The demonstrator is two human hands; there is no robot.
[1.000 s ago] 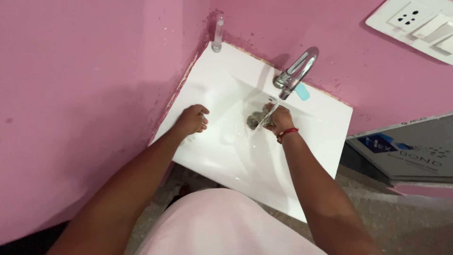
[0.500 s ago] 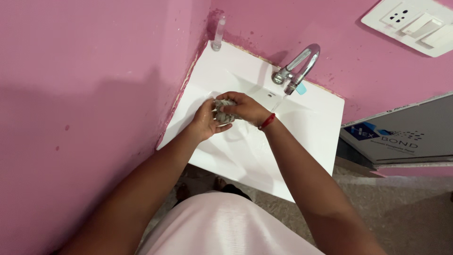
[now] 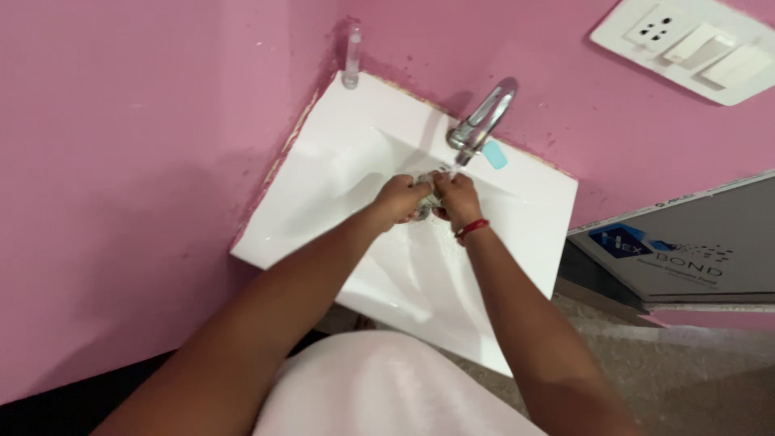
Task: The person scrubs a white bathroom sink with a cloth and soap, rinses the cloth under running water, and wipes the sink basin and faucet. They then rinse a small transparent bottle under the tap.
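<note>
Now both hands [image 3: 428,200] wring grey rag [image 3: 426,203] — crumpled, wet.

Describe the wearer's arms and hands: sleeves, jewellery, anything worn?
Both forearms are bare, with no sleeves in view. The right hand has a red band round its wrist. The left hand shows no ring, watch or glove. A pale pink garment covers the torso.

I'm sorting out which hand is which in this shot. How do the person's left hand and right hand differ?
The left hand has a bare wrist, while the right hand has a red band at its wrist. The right hand is nearer the chrome tap and its thin stream of water, the left hand farther from it. Both hands are closed on the same grey cloth, pressed together over the white sink.
</note>
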